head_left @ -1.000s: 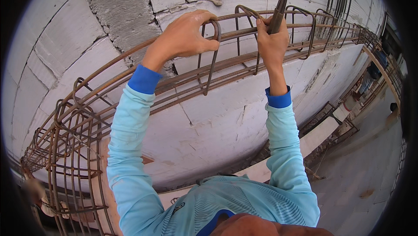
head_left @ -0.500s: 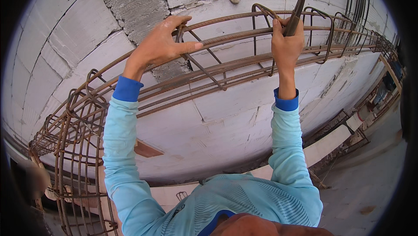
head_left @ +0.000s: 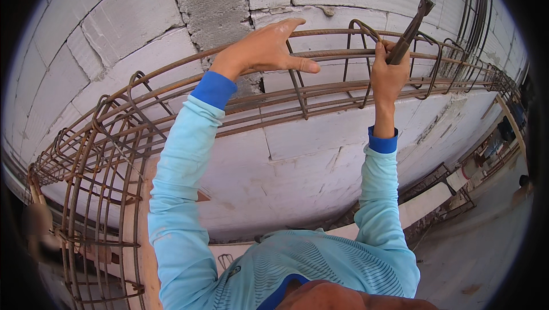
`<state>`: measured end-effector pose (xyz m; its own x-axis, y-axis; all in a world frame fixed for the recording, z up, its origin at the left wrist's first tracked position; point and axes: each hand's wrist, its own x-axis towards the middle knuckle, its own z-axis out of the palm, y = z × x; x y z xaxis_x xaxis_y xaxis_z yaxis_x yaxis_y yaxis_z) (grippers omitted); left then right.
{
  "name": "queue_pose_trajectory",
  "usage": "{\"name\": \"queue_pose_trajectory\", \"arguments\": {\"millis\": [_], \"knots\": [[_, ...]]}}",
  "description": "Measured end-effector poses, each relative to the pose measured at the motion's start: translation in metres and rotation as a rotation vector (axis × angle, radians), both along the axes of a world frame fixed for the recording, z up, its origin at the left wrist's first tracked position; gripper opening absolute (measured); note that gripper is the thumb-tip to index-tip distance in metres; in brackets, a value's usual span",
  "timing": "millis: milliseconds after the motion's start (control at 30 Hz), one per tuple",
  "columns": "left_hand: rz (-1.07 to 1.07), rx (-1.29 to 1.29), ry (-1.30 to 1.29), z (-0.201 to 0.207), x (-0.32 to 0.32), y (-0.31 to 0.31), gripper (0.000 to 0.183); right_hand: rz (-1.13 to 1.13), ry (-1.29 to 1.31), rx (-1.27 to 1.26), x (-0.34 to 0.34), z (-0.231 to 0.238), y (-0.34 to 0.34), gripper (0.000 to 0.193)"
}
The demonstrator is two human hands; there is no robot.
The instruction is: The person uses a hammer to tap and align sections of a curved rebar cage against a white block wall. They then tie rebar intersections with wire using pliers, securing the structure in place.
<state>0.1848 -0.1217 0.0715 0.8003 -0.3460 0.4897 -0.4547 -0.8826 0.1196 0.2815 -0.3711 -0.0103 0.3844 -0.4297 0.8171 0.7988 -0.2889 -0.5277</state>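
Note:
My left hand (head_left: 263,50) is at the long rusty reinforcing bars, thumb and fingers apart around one square steel stirrup (head_left: 298,84). Whether its fingertips press on that stirrup is hard to see. To the right, my right hand (head_left: 391,73) grips dark metal pincers (head_left: 413,27), their head pointing up and to the right. Its thumb lies close to the bent corner of another stirrup (head_left: 347,53). Both stirrups hang around the horizontal bars of the rebar cage (head_left: 337,88), which runs across in front of the block wall.
White blocks form the wall (head_left: 337,138), with a rough grey concrete column (head_left: 209,4) behind the cage. An upright rebar cage (head_left: 103,213) stands at lower left beside a wooden board (head_left: 150,218). Vertical bars (head_left: 477,16) rise at upper right. A blurred person is at far left.
My left hand and its stirrup have shifted right, nearer the right-hand stirrup, and the stirrup now stands more upright. The pincers tilt further right. The whole view has shifted too.

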Motion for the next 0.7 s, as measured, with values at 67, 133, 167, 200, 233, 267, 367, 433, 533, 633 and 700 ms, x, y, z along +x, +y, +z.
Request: {"name": "queue_pose_trajectory", "arguments": {"millis": [67, 133, 167, 200, 233, 267, 367, 433, 533, 633, 700], "knots": [[-0.030, -0.027, -0.018, -0.004, 0.000, 0.010, 0.132, -0.073, -0.092, -0.056, -0.014, -0.010, -0.001, 0.014], [0.056, -0.025, 0.017, -0.008, 0.002, 0.015, 0.139, 0.245, 0.027, 0.075, -0.037, -0.034, 0.004, 0.011], [0.030, -0.038, 0.001, -0.009, 0.003, 0.016, 0.140, 0.407, 0.022, 0.046, -0.052, -0.052, 0.009, 0.011], [0.031, -0.021, -0.007, -0.009, 0.005, 0.017, 0.141, 0.589, -0.012, 0.035, -0.064, -0.069, 0.018, 0.010], [0.025, -0.013, -0.017, -0.008, 0.005, 0.016, 0.142, 0.615, 0.056, -0.025, -0.073, -0.086, 0.028, 0.013], [0.053, -0.008, -0.007, -0.008, 0.005, 0.015, 0.141, 0.659, 0.155, -0.042, -0.082, -0.102, 0.038, 0.015], [0.089, 0.005, -0.005, -0.005, 0.004, 0.014, 0.137, 0.878, 0.510, -0.065, -0.113, -0.140, 0.046, 0.031], [0.102, 0.019, -0.010, -0.004, 0.003, 0.014, 0.134, 1.037, 0.826, -0.026, -0.126, -0.147, 0.040, 0.042], [0.059, 0.006, -0.068, -0.005, 0.005, 0.012, 0.133, 1.125, 0.834, -0.032, -0.131, -0.134, 0.022, 0.054], [0.062, 0.002, -0.081, -0.006, 0.008, 0.008, 0.133, 1.181, 0.788, -0.050, -0.128, -0.111, 0.002, 0.064], [0.071, -0.007, -0.055, -0.006, 0.008, 0.007, 0.131, 1.224, 0.912, -0.085, -0.131, -0.100, -0.017, 0.068]]}}
